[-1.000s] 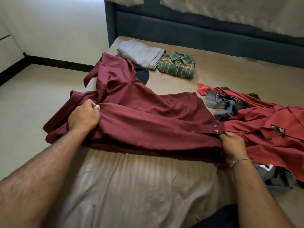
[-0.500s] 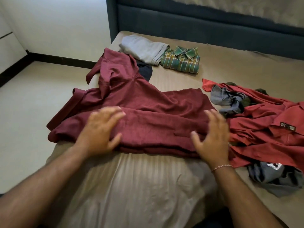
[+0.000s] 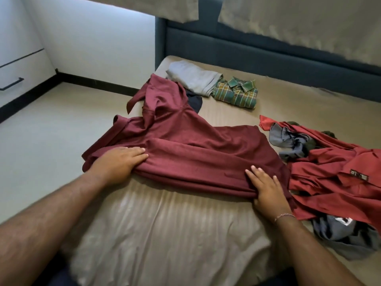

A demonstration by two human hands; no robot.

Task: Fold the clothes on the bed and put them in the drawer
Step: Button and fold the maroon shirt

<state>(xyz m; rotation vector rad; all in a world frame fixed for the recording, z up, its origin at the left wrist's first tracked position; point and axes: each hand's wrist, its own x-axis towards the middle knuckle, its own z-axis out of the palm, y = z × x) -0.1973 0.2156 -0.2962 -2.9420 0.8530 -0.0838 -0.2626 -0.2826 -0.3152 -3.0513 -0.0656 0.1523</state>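
One maroon shirt (image 3: 198, 153) is lying across the near left part of the bed (image 3: 169, 234), partly folded lengthwise, with its collar end reaching toward the bed's left edge and one sleeve hanging over that edge. Two hands are resting on it. The left hand (image 3: 118, 162) is lying palm down at the garment's left end, fingers straight and together on top of the cloth, with the thumb tucking under the folded near edge. The right hand (image 3: 266, 186) is lying at the garment's right end, fingers straight and spread on the fabric, its thumb side at the near fold; whether the thumb is passing under the cloth cannot be told. One thin bracelet (image 3: 284, 216) is sitting on the right wrist.

Toward the far left corner of the bed, two folded items are lying side by side and touching: one grey garment (image 3: 191, 78) and one green plaid shirt (image 3: 237, 92). One dark garment (image 3: 194, 102) is showing between the grey one and the maroon shirt, mostly covered. Along the right edge, an unfolded heap is lying: one red shirt (image 3: 334, 176) with a small label, one crumpled grey-blue piece (image 3: 290, 141) on its far side, and one grey garment with a printed patch (image 3: 342, 232) at its near side. A dark olive piece is peeking out within the heap; its count is unclear. One drawer front (image 3: 12, 77) with a black handle is showing at the far left.
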